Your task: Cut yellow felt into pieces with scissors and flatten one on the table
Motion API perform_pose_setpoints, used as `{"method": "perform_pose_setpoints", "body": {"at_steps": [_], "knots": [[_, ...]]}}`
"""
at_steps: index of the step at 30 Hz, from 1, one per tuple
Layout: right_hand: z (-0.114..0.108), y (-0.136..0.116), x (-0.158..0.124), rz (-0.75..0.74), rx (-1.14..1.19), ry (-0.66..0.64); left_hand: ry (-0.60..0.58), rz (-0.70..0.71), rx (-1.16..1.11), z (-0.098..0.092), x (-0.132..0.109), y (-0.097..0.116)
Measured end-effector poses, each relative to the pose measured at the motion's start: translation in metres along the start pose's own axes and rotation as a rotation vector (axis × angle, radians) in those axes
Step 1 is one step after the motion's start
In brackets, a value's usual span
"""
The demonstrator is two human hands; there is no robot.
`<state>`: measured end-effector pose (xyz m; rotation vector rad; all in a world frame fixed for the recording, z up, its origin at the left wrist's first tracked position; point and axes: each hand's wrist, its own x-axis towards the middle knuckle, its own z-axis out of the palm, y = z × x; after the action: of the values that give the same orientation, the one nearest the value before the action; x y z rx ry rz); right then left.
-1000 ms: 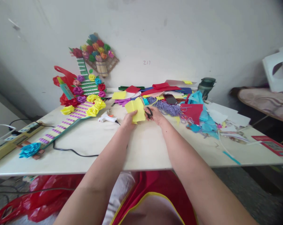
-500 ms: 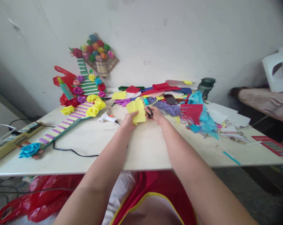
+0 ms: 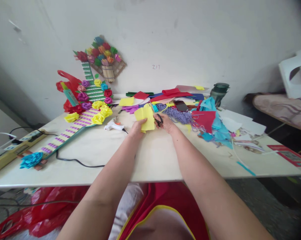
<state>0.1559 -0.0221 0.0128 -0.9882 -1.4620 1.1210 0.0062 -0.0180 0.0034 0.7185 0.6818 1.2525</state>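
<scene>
My left hand pinches the lower edge of a yellow paper piece, holding it up over the middle of the white table. My right hand grips black-handled scissors, whose blades run up along the right side of the yellow piece. Both hands are closed and sit close together. A white glue gun lies just left of my left hand.
A long green board with yellow and purple paper flowers lies at the left, with a black cable in front. Coloured paper scraps, purple string, a phone and a dark jar crowd the back right.
The yellow piece has shifted slightly against the scissors as my right hand worked the blades; otherwise both hands stay where they were.
</scene>
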Motion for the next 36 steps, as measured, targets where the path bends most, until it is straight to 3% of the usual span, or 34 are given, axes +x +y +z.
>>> {"method": "perform_pose_setpoints", "body": {"at_steps": [36], "knots": [[0.0030, -0.0043, -0.0003, 0.017, 0.045, 0.065, 0.023, -0.010, 0.010, 0.0008, -0.0011, 0.0006]]}}
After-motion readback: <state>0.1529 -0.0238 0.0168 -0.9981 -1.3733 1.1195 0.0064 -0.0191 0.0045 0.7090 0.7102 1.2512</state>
